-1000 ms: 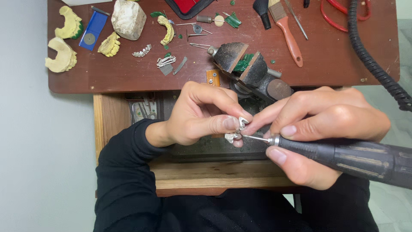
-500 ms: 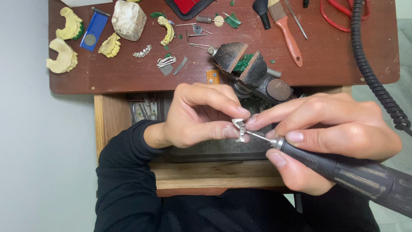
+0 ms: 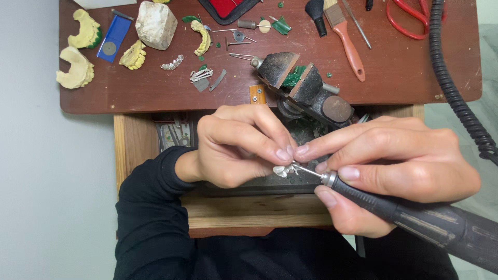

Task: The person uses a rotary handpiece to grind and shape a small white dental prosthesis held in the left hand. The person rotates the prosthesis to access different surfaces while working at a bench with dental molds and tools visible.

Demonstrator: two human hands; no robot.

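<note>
My left hand (image 3: 238,148) pinches a small silvery metal dental piece (image 3: 283,170) between thumb and fingertips over an open wooden drawer (image 3: 135,150). My right hand (image 3: 394,166) grips a dark rotary handpiece (image 3: 415,215), its thin bit touching the metal piece. The right index fingertip meets the left fingertips just above the piece. Most of the piece is hidden under the fingers.
A brown bench top (image 3: 129,93) carries yellow dental casts (image 3: 78,67), a white stone block (image 3: 155,23), a blue holder (image 3: 111,39), small metal frameworks (image 3: 199,75), a dark bench vise (image 3: 303,88), an orange-handled brush (image 3: 345,39), red scissors (image 3: 410,18) and a black corrugated cable (image 3: 456,98).
Both hands have shifted slightly while staying together on the piece. The handpiece now lies at a flatter angle, with its bit still against the metal piece.
</note>
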